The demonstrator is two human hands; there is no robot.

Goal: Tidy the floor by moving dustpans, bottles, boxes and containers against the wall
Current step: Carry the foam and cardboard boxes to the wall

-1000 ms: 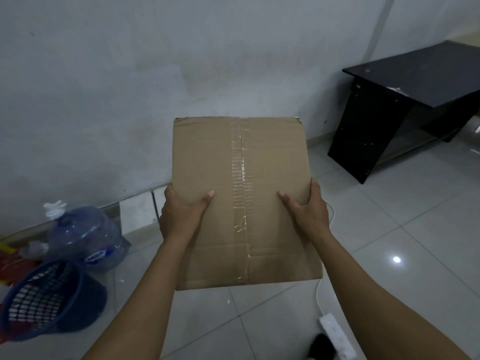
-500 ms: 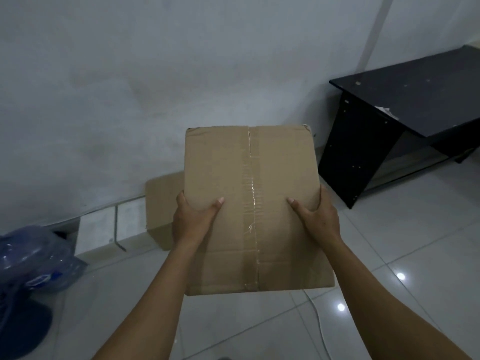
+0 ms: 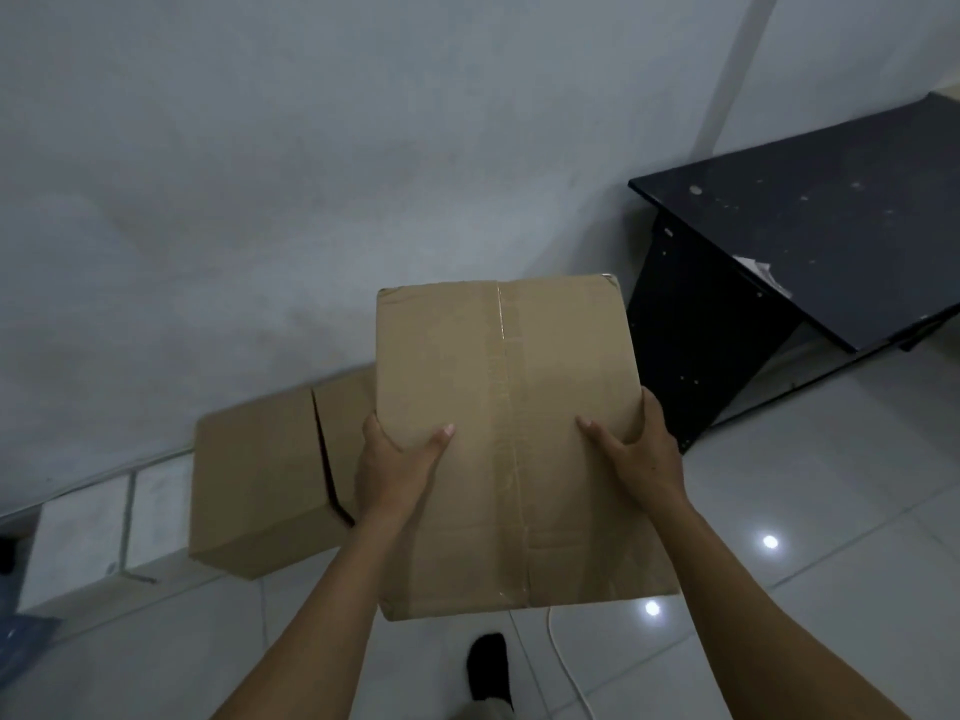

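I'm carrying the taped box, left hand and right hand gripping its sides. Next, I'm likely lowering it beside the 2nd box, left of my left hand.

Single head view, forward-down, close above box, facing wall.

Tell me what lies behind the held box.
A second cardboard box on the floor by the wall, its right end covered. What else lies behind the held box cannot be seen.
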